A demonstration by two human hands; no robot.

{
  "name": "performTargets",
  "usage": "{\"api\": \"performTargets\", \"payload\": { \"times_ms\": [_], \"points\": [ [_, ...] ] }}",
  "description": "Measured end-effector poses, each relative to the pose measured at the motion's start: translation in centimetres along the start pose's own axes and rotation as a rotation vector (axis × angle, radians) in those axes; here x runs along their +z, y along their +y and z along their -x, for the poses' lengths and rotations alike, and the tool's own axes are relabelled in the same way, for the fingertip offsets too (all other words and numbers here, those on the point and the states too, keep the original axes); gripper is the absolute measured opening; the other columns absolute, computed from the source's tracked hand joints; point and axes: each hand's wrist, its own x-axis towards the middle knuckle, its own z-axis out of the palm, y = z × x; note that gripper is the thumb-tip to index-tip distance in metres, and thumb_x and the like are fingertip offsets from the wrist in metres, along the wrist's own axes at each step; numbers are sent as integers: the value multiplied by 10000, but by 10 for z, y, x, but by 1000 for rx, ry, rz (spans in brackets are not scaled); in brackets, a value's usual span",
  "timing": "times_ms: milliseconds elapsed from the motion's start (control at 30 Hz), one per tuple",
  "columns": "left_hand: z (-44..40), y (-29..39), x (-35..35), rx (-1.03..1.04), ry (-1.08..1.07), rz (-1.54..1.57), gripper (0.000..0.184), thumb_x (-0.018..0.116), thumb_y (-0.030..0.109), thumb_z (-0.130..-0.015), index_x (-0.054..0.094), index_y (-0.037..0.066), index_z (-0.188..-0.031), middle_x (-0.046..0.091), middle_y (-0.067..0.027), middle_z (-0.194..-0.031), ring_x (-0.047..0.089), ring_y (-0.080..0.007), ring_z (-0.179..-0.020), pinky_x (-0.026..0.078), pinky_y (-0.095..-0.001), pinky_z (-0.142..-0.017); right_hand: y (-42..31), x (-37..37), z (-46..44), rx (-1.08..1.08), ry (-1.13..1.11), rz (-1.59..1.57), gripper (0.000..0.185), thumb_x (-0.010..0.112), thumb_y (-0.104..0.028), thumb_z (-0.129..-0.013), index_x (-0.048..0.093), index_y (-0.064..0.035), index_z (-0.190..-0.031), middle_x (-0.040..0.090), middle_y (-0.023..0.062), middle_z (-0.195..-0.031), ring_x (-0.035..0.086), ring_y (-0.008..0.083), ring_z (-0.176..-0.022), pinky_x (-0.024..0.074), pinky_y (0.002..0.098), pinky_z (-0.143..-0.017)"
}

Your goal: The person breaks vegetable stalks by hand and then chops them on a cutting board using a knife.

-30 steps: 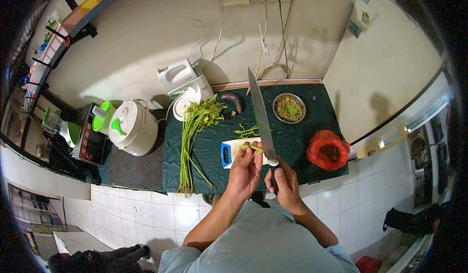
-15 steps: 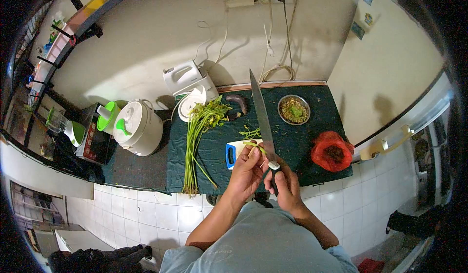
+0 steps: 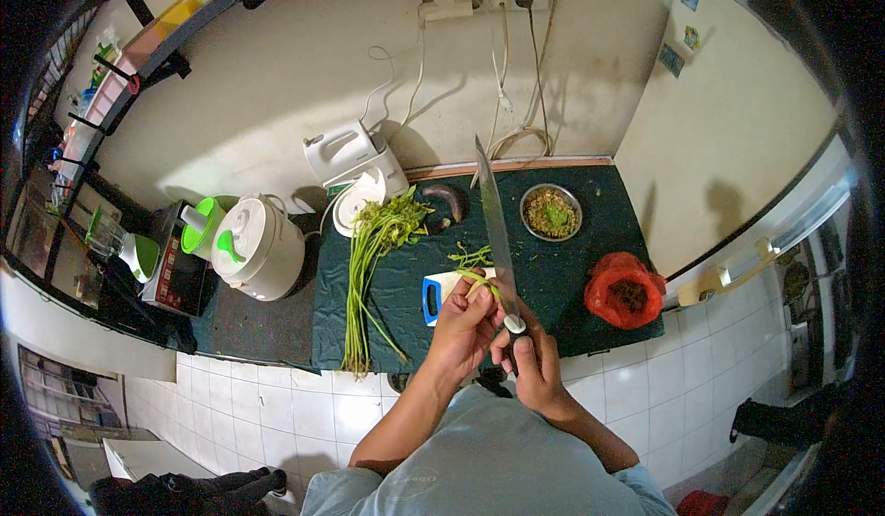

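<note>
A short green stem (image 3: 483,281) is pinched between the fingers of my left hand (image 3: 464,330), over the front of the counter. My right hand (image 3: 537,366) is closed around the black handle of a large knife (image 3: 495,225), whose long blade points up and away. The blade passes just right of the stem; whether they touch I cannot tell. Partly hidden behind my left hand lies a white cutting board (image 3: 441,287) with a blue handle. Cut green pieces (image 3: 471,256) rest at its far edge. A bunch of long-stemmed greens (image 3: 376,258) lies to the left.
At the back right stands a metal bowl (image 3: 551,212) of chopped food. A red plastic bag (image 3: 624,291) sits at the right edge. An eggplant (image 3: 448,201) lies near the wall, beside a white mixer (image 3: 355,161). A rice cooker (image 3: 258,247) stands left.
My right hand and the knife handle have shifted slightly down and left, with the blade tilting a little. The left hand still holds the stem. The whole view has shifted slightly.
</note>
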Motion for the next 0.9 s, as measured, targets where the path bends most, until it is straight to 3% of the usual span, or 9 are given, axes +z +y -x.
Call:
{"api": "performTargets", "payload": {
  "times_ms": [67,133,500,800,900],
  "points": [
    [-1,-1,3,15,-5,1,266,607,109,-917,496,103,-1159,625,-51,-967,616,-132,-789,531,-248,-695,-1,-1,-1,-8,22,-3,413,356,-327,-1012,491,20,-1189,546,38,-701,438,85,-539,359,250,-484],
    [-2,-2,7,29,-10,2,274,612,107,-914,494,106,-1161,624,-49,-978,615,-126,-800,529,-246,-726,2,-5,-1,-42,-41,48,548,322,-393,-1015,356,18,-1374,533,25,-702,418,61,-550,345,205,-503],
    [-1,0,17,164,-39,-108,299,641,129,-898,475,104,-1145,642,-33,-954,620,-129,-875,507,-277,-777,5,-7,0,-75,-14,103,498,327,-315,-1016,320,-10,-1408,514,18,-696,392,50,-543,335,200,-493],
    [3,4,20,147,-84,-222,407,662,94,-876,433,90,-1213,692,-76,-970,637,-171,-898,478,-311,-845,0,-9,3,-43,-21,38,499,334,-290,-1016,272,14,-1406,491,19,-672,394,55,-542,333,205,-482],
    [4,4,18,124,-128,-215,369,644,130,-897,450,93,-1208,672,-60,-973,630,-163,-889,485,-310,-848,0,-8,6,-32,-12,20,497,339,-292,-1018,270,17,-1401,484,20,-669,390,58,-544,331,204,-484]
  ]
}}
